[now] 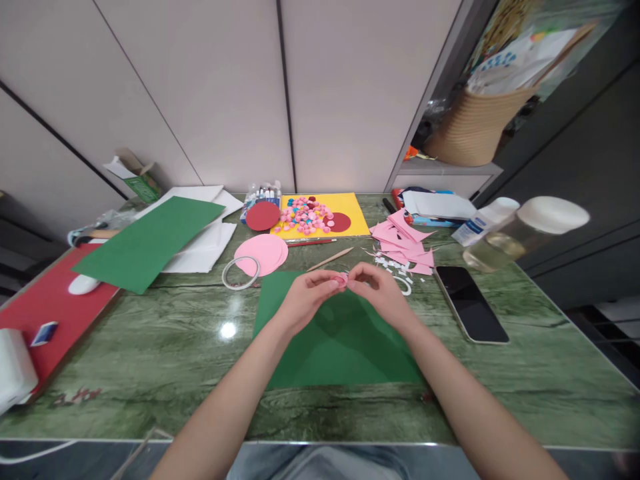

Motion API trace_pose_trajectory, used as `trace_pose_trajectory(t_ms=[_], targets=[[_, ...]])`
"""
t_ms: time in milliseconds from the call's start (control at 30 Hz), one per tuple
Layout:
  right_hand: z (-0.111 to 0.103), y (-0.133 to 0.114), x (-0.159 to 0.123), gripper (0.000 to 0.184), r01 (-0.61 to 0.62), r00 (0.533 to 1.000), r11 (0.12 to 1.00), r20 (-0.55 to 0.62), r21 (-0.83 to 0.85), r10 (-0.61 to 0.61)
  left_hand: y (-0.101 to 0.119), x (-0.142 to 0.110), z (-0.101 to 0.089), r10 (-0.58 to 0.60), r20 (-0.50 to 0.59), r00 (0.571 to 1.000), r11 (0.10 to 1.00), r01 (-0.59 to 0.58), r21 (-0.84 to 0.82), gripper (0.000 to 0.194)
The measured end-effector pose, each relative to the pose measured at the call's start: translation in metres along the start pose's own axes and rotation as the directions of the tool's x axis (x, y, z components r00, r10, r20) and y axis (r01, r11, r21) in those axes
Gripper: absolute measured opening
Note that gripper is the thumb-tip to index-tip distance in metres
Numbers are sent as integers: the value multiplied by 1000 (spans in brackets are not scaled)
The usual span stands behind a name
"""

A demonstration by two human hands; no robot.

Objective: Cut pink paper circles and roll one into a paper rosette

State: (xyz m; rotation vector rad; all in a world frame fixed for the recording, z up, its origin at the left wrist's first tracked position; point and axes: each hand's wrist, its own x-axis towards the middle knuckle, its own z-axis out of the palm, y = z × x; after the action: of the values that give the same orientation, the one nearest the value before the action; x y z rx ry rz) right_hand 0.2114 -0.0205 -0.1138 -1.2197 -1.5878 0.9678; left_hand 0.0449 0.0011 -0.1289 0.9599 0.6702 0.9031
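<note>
Both my hands meet above a sheet of green paper (340, 353). Pinched in my left hand (315, 293) is a small pink paper coil (342, 280). The fingertips of my right hand (373, 287) are closed at the coil's right side. Its finer shape is too small to make out. Just beyond my fingers lies a pointed wooden stick (333, 259). Left of my left hand are several pink paper discs (267, 252) and a roll of tape (241, 273). Pink paper scraps (405, 243) and small white bits (395, 267) lie past my right hand.
A heap of small coloured pieces (305, 215) and a dark red disc (340, 222) rest on yellow paper (350, 203). To the right are a phone (473, 303) and a bottle (505, 243). Green paper (155, 237) and red paper (60, 300) lie left.
</note>
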Motion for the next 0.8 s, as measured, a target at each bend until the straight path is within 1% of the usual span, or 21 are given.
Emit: trace_pose_trajectory(t_ms=[167,300,400,500,667,800], targets=[[-1,1,1,6,11,1000,1000,-15,-20,-11,-1,1,-2,-53,16,998,997,54,-62,15],[-2,-1,1,7,-3,1000,1000,-25,-27,2,-3,1,-5,-110,46,993,984,115,-138,15],[-1,-1,1,7,-6,1000,1000,-22,-22,6,-3,2,-6,-130,55,990,974,137,-178,16],[0,1,1,6,-4,1000,1000,-20,-9,4,-3,2,-4,-127,45,991,972,134,-193,17],[1,-1,0,7,-11,1000,1000,-6,15,11,-5,2,-2,-87,4,996,970,85,-228,15],[1,0,0,9,-22,1000,1000,1,-18,22,-8,2,-1,-79,-10,997,969,74,-236,15]])
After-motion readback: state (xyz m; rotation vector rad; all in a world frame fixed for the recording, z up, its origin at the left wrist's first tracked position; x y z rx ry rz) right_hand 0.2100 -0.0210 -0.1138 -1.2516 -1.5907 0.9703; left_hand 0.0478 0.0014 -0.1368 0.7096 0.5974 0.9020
